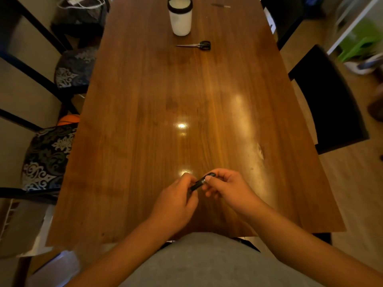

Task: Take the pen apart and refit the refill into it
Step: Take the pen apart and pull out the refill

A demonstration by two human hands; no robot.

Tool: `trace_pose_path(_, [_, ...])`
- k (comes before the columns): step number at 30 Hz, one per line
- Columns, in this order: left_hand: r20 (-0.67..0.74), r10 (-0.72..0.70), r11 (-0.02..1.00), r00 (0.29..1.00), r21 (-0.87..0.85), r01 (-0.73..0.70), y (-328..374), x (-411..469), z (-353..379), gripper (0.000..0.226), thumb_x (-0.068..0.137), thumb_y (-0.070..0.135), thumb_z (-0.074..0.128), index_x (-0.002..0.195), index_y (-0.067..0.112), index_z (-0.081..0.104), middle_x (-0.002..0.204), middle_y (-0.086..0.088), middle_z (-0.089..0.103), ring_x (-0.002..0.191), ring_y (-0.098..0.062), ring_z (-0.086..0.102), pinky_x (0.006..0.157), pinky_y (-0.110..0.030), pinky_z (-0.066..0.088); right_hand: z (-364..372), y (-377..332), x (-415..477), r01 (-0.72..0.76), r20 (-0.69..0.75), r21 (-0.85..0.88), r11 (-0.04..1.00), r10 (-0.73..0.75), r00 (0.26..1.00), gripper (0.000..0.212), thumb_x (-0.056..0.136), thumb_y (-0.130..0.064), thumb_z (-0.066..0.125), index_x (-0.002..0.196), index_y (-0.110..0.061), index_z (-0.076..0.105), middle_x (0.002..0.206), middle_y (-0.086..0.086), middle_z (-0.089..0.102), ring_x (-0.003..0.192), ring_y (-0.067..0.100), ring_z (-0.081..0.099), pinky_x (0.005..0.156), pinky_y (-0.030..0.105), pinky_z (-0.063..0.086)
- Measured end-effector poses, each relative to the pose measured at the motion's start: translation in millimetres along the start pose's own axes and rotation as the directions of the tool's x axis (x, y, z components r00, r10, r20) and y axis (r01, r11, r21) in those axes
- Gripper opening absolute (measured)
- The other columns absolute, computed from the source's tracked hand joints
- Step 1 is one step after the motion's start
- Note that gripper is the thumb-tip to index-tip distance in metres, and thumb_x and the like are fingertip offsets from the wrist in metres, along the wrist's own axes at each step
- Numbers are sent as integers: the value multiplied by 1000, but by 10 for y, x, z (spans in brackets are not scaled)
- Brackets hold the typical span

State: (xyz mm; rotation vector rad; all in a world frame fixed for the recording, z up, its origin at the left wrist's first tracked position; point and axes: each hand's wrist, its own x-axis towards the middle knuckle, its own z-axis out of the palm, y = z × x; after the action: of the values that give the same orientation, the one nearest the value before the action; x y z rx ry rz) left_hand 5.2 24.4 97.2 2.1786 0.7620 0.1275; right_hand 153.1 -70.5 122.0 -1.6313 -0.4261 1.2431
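Observation:
A black pen (199, 182) with a silver band is held slantwise just above the near part of the wooden table (145, 121). My left hand (176, 200) grips its lower end, which is hidden in the fingers. My right hand (227, 187) pinches its upper end between thumb and fingers, and the black tip pokes out past the thumb. The two hands almost touch. The pen looks in one piece; no refill is in sight.
Black-handled scissors (195, 45) lie at the far middle of the table, behind them a white cylindrical container (179, 16) with a dark rim. A thin dark object (220, 5) lies at the far right. Chairs line the left side (62, 77) and the right side (329, 100).

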Motion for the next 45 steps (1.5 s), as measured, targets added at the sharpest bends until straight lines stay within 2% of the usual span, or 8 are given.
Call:
trace_pose_path(2, [-61, 12, 1000, 998, -21, -14, 77, 43, 0, 14, 85, 43, 54, 94, 37, 46, 72, 16, 54, 59, 0, 51, 52, -22, 37, -6, -62, -6, 10, -14, 27, 1000, -9, 1000, 16, 95, -3, 53, 100, 8, 63, 70, 7, 67, 54, 10, 59, 51, 19, 41])
trace_pose_path(7, [-136, -5, 998, 991, -63, -3, 188, 135, -29, 21, 85, 40, 60, 84, 37, 40, 67, 11, 53, 56, -5, 49, 52, -34, 44, -82, -205, 6, 39, -39, 37, 999, -37, 999, 15, 94, -3, 54, 96, 6, 65, 67, 6, 66, 50, 6, 57, 49, 17, 41])
trace_pose_path(13, [-161, -41, 998, 986, -46, 34, 207, 193, -88, 22, 81, 26, 72, 79, 30, 50, 67, 7, 60, 60, -7, 55, 51, -24, 42, -116, -264, 22, 71, -42, 65, 995, -69, 997, 13, 94, -10, 58, 89, -1, 67, 63, 0, 66, 51, 8, 58, 49, 16, 43])
trace_pose_path(16, [-138, -36, 999, 990, -38, 31, 198, 188, -122, 13, 83, 32, 70, 80, 29, 58, 60, 9, 59, 52, -5, 52, 45, -15, 35, -133, -277, 36, 81, -22, 61, 995, -80, 997, 14, 94, -8, 57, 85, -7, 67, 61, -2, 66, 49, 6, 57, 48, 15, 43])
trace_pose_path(28, [72, -59, 957, 996, -279, 77, 271, 288, -172, 7, 88, 27, 65, 83, 22, 64, 64, 7, 71, 51, -6, 55, 48, -20, 38, -291, -322, 47, 109, 34, 49, 993, -111, 993, 18, 93, -9, 58, 81, -14, 71, 63, -1, 68, 53, 8, 58, 50, 17, 45])
trace_pose_path(32, [5, -16, 986, 1000, -167, 17, 310, 274, -174, 10, 87, 31, 65, 81, 25, 59, 66, 6, 71, 57, -9, 62, 49, -23, 43, -292, -332, 32, 107, 4, 75, 991, -108, 994, 17, 93, -7, 58, 82, -9, 70, 61, 0, 67, 51, 8, 57, 48, 17, 44])
trace_pose_path(40, [-75, 147, 985, 986, 102, -139, 367, 281, -157, 16, 89, 32, 62, 83, 17, 58, 61, 11, 51, 52, -10, 45, 48, -23, 27, -355, -328, 6, 65, -30, 123, 990, -62, 998, 22, 93, -11, 59, 76, -12, 72, 60, -1, 67, 51, 8, 57, 48, 18, 44])
trace_pose_path(45, [66, 38, 989, 997, -146, -28, 367, 292, -154, 13, 89, 36, 60, 77, 32, 56, 64, 6, 70, 49, -3, 55, 46, -18, 39, -422, -294, 10, 35, -6, 128, 991, -35, 999, 22, 92, -11, 60, 74, -16, 72, 60, 0, 67, 50, 8, 58, 46, 17, 46])
